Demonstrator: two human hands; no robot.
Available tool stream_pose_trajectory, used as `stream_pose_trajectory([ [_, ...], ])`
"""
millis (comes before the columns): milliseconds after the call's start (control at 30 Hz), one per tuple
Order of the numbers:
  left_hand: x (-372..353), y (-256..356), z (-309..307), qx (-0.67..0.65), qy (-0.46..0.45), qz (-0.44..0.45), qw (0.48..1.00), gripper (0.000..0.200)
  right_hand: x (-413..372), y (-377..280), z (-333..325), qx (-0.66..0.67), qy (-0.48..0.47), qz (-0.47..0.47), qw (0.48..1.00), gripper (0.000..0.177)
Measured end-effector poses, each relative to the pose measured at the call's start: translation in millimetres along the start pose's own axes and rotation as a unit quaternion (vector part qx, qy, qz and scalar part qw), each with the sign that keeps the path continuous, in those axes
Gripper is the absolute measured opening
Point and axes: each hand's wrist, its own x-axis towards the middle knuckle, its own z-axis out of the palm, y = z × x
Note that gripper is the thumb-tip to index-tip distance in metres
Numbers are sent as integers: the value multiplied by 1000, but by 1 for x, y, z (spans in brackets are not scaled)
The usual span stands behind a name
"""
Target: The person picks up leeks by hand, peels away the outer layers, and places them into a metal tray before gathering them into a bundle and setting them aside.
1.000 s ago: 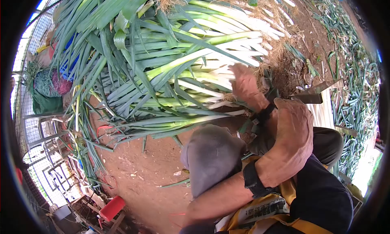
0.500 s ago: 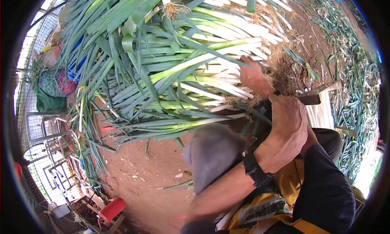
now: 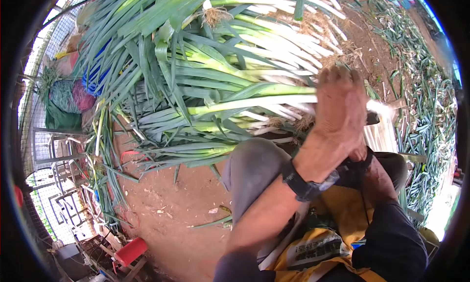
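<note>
**Head view.** The left hand (image 3: pixel 342 103) was clenched around the white shaft of a single leek (image 3: pixel 254 103). This leek lay roughly level across the near face of the heap (image 3: pixel 210 52) of stacked leeks. Its green leaves ran leftward among the others, and its pale end showed just right of the fist. The right hand (image 3: pixel 364 157) sat below and behind the left wrist and was almost wholly covered, so whether it was closed or slack could not be told. A grey-trousered knee (image 3: pixel 254 174) rose just beneath the heap, and a yellow apron (image 3: pixel 318 252) showed at lower right. The bare earth floor (image 3: pixel 166 203) lay to the left, with a red container (image 3: pixel 129 250) and wire fencing (image 3: pixel 54 199) near its edge. Leaf trimmings (image 3: pixel 426 120) littered the ground on the right.

**Hazards, as judged.** The held leek's leaves appeared interlaced with neighbouring stalks, so a sharp pull could tear them, snap the shaft, or drag other leeks off the heap onto the soil. The smooth shaft, gripped by one fist alone, could also slip.
</note>
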Motion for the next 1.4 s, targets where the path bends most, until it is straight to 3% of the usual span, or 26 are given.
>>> stream_pose_trajectory([
  [33,11,-1,-4,-73,-6,-56,996,38,-3,5,-12,-14,5,3,1000,39],
  [233,7,-17,-8,-127,-28,-57,990,51,-42,18,-110,-148,29,-19,988,40],
  [300,9,-15,-13,-118,-52,-88,988,53,-63,16,-160,-238,-37,87,967,46],
  [333,14,-13,-24,-133,-96,-121,979,54,-74,36,-176,-233,29,80,969,46],
  [367,13,-13,-25,-137,-77,-127,979,54,-84,47,-196,-247,66,84,963,41],
  [433,16,-18,-21,-178,-49,-116,976,49,-109,56,-234,-309,145,146,929,37],
  [533,22,-18,-1,-164,130,-10,978,57,-133,34,-296,-395,222,118,884,33],
  [633,25,2,-22,75,176,111,975,59,-161,23,-331,-443,280,100,846,29],
  [700,28,14,-20,36,114,106,987,54,-172,10,-342,-421,301,84,852,38],
  [767,23,21,-7,-51,-18,21,998,48,-178,3,-345,-372,308,133,865,51],
  [833,19,32,-1,-14,-97,20,995,43,-187,17,-338,-317,302,163,884,67],
  [900,13,43,4,26,-170,16,985,40,-191,11,-314,-93,236,138,957,71],
  [933,6,50,8,36,-170,41,984,39,-186,8,-305,73,174,123,974,67],
  [967,0,57,13,46,-183,58,980,40,-178,4,-292,239,107,104,960,62],
  [1000,-6,64,18,56,-198,74,976,40,-165,-2,-260,415,167,100,889,48],
  [1033,-12,68,25,66,-215,89,970,41,-151,-3,-225,576,219,90,783,34],
  [1100,-20,68,37,23,-223,81,971,43,-132,6,-184,566,299,188,745,25],
  [1133,-22,68,40,16,-217,68,974,43,-125,4,-175,580,397,202,682,17],
  [1167,-23,67,42,9,-211,54,976,43,-128,11,-180,621,438,169,628,15],
  [1233,-12,66,33,-20,-241,-19,970,42,-141,21,-215,604,439,171,642,18],
  [1333,2,48,26,-160,-232,-76,957,32,-157,34,-267,688,414,94,588,29],
  [1400,7,41,17,-243,-285,-113,920,30,-153,41,-295,715,447,78,533,37],
])
